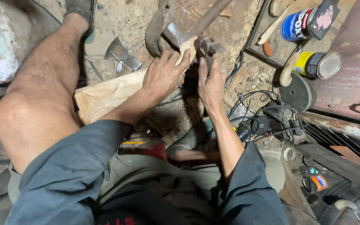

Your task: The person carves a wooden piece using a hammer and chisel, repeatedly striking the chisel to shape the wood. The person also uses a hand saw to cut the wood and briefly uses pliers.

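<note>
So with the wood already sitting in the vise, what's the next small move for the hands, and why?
Probably tighten the vise with the right hand, which already rests at it. The left hand steadies the pale carved wood piece, whose tip sits between the jaws, so clamping would free that hand.

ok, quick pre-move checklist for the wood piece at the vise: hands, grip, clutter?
1. Left hand on the pale wood piece: ok, palm pressing it.
2. Right hand at the vise: ok, fingers touch it.
3. Wood clamped tight in the jaws: cannot tell, hands cover the joint.
4. Axe head apart from hands: ok.
5. Cables near right forearm: not ok, tangled close.
6. Cans out of the way: ok.
</note>
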